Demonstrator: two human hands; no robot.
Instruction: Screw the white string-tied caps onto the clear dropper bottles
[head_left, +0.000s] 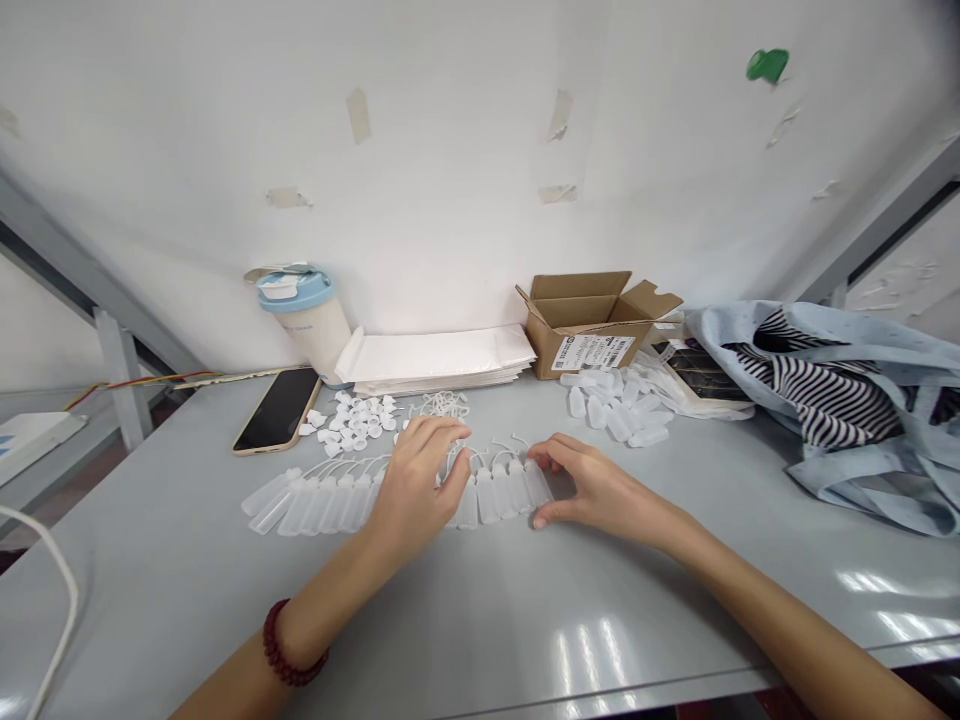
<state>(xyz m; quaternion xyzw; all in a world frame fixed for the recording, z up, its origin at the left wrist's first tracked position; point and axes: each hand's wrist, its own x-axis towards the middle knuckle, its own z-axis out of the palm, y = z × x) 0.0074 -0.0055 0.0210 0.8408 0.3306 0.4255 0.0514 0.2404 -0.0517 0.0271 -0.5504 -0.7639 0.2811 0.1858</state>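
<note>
A row of several small clear plastic bottles (330,502) lies side by side on the grey table (480,620). My left hand (416,485) rests on the middle of the row, fingers curled down over the bottles. My right hand (592,485) touches the row's right end, thumb and fingers apart around the last bottle (537,484). Behind the row lie small white caps (352,420) and thin white rings (442,405).
A phone (277,410) lies at the back left beside a blue-lidded cup (304,315). White padded envelopes (439,360), an open cardboard box (592,320), more loose bottles (619,410) and a light blue bag (847,400) stand along the back and right.
</note>
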